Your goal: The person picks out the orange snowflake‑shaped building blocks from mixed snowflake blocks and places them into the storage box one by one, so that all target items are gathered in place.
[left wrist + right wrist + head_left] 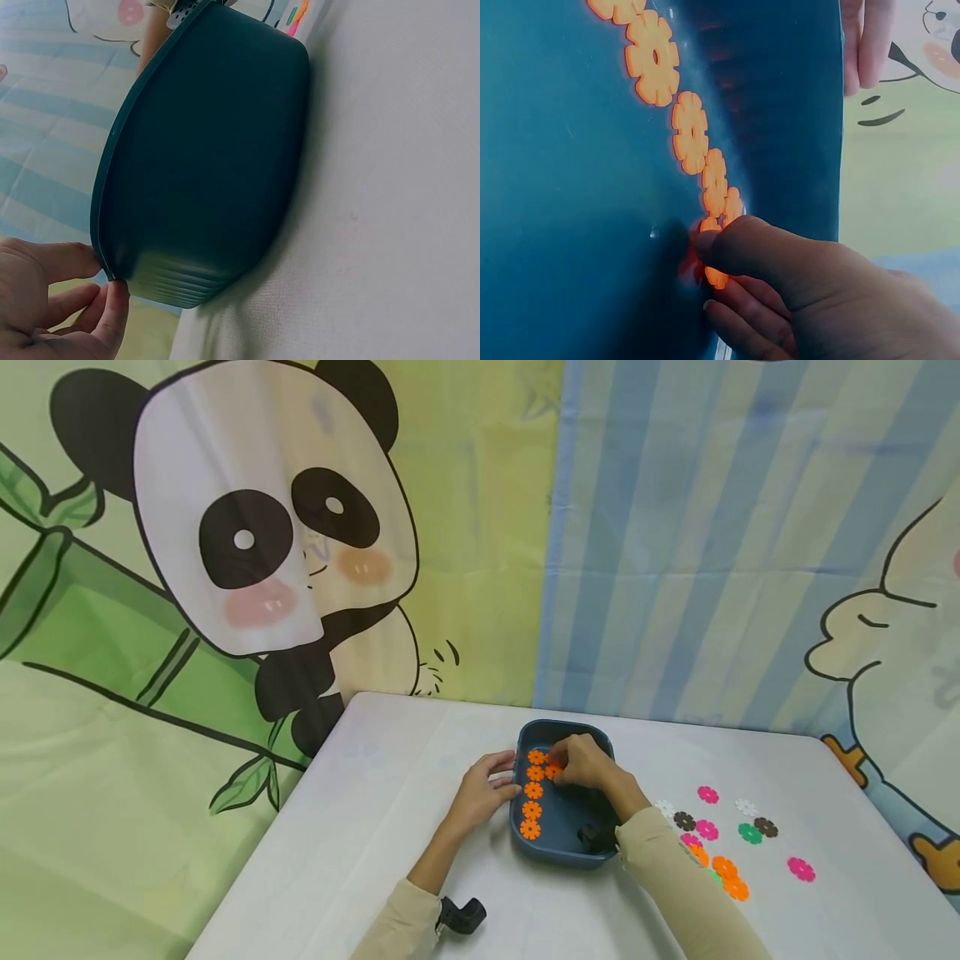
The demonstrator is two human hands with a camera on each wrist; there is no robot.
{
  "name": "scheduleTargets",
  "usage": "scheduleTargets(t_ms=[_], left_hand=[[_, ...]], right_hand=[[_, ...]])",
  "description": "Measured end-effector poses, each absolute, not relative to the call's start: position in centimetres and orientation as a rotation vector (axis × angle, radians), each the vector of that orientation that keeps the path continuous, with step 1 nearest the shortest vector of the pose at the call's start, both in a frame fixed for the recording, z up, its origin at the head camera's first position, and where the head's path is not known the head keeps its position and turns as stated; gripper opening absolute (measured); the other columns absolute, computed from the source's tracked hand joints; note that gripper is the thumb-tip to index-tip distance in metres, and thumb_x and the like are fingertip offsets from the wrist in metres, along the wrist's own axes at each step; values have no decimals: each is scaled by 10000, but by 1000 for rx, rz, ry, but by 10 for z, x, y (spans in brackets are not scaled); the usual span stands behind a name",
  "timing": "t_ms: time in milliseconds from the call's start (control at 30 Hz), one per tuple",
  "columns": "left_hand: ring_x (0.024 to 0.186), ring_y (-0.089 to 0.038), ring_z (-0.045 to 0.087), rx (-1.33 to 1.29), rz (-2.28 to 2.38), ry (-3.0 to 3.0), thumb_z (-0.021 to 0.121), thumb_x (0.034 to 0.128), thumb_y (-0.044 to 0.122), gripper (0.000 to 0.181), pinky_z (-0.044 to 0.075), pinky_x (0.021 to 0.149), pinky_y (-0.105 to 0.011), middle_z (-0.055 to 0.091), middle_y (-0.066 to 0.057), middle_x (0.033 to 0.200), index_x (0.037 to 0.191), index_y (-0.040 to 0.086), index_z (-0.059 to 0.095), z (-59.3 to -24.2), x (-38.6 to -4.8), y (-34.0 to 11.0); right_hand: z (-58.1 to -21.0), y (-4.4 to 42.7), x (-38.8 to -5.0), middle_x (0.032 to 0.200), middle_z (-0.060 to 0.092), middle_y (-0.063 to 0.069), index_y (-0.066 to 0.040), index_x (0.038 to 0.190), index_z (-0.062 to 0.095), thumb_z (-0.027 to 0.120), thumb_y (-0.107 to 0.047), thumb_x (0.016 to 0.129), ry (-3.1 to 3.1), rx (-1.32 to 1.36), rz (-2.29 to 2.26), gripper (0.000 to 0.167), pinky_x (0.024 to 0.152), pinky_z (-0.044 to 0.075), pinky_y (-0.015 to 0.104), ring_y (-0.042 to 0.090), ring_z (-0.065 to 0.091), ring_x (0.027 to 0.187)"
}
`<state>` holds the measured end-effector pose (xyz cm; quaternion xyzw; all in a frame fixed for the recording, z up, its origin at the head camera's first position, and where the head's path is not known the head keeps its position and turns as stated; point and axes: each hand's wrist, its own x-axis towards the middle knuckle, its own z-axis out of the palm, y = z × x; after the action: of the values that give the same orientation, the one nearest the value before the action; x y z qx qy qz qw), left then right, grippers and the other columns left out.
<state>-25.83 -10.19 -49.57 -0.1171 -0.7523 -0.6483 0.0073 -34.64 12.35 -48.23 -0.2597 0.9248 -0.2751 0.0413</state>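
Note:
A dark blue tray (570, 835) stands on the table, with a column of orange flower-shaped discs (532, 810) along its left side. My right hand (588, 764) reaches into the tray's upper part. In the right wrist view its thumb and fingers (802, 277) pinch an orange disc (717, 277) beside the end of that column. My left hand (480, 789) is at the tray's left rim; in the left wrist view the thumb and fingers (67, 300) pinch the rim of the tray (202, 165).
To the right of the tray, loose discs lie scattered: pink (801, 869), green (750, 833), brown (766, 827), white (746, 807) and orange (736, 888). Behind the white table (420, 735) hangs a printed curtain (480, 527) with a panda.

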Motion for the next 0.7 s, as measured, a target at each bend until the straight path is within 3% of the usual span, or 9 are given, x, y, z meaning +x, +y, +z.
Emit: scheduleTargets(t_ms=[700], left_hand=[[1193,-328,559,-382,-2043,-2343,721,826,-56,579,541,920,-270,542,-178,1338,1366,-22,513,-496,-259,-101]], right_hand=[[-473,127,-347,886,721,32,-31,993,755,872,-116,698,2856,-910,-837,329,716,593,313,130,648,778]])
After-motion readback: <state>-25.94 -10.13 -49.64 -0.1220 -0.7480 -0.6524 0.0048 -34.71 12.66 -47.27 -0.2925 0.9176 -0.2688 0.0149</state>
